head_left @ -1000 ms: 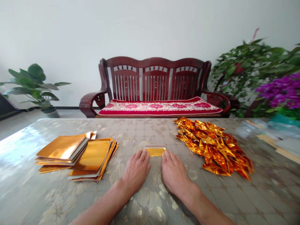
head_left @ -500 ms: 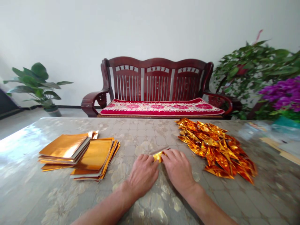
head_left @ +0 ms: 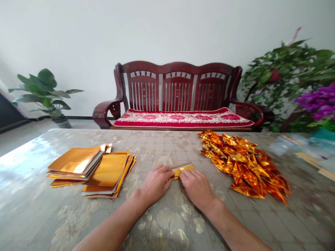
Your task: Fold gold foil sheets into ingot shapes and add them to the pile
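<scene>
A narrow folded strip of gold foil paper (head_left: 176, 173) lies on the table between my hands, its pale edge showing along the far side. My left hand (head_left: 156, 182) presses its closed fingers and thumb on the strip's left end. On the near side, my right hand (head_left: 198, 188) pinches the strip right of its middle, leaving the right end showing beyond the fingers. To the left sit two stacks of flat gold foil sheets (head_left: 108, 170), one overlapping the other. Folded gold foil pieces (head_left: 240, 164) with pointed ends form a heap on the right.
The table (head_left: 167, 223) has a patterned, glossy cover. Clear plastic bags (head_left: 288, 143) and tan paper (head_left: 309, 160) lie at its right side. Behind it stands a dark red wooden bench (head_left: 178, 90) with a red floral cushion (head_left: 183, 119). Potted plants flank the bench.
My right fingers have shifted nearer to me along the strip, so its right end now shows. The left hand stays on the left end. The whole view has shifted slightly.
</scene>
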The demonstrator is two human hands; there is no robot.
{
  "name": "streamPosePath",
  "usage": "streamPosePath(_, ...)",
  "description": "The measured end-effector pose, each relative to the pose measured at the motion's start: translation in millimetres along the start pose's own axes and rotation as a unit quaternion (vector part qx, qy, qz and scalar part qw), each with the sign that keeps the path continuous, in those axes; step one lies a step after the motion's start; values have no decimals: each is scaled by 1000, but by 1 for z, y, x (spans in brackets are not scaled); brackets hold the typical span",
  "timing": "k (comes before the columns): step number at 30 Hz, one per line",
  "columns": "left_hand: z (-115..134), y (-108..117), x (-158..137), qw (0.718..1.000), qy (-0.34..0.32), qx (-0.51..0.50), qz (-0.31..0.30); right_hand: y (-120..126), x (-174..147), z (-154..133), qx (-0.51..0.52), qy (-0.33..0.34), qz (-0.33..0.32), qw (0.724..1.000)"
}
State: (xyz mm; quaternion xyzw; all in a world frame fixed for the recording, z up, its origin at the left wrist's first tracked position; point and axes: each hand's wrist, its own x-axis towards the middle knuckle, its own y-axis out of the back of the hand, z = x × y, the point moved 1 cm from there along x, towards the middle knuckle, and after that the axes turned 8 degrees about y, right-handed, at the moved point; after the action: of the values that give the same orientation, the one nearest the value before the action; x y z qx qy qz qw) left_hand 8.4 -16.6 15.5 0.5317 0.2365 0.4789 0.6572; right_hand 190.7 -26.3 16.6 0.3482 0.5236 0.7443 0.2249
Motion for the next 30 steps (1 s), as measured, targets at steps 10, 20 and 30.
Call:
streamPosePath(10, 6, -3, 9, 997, 19, 69, 32, -4, 1, 1, 8, -39, 48, 998)
streamPosePath(20, 3, -8, 9, 992, 90, -56, 68, -2, 5, 3, 90, -47, 51, 993)
streamPosePath(30, -9, -5, 18, 973, 199, -110, 50, -4, 6, 3, 92, -65, 49, 992)
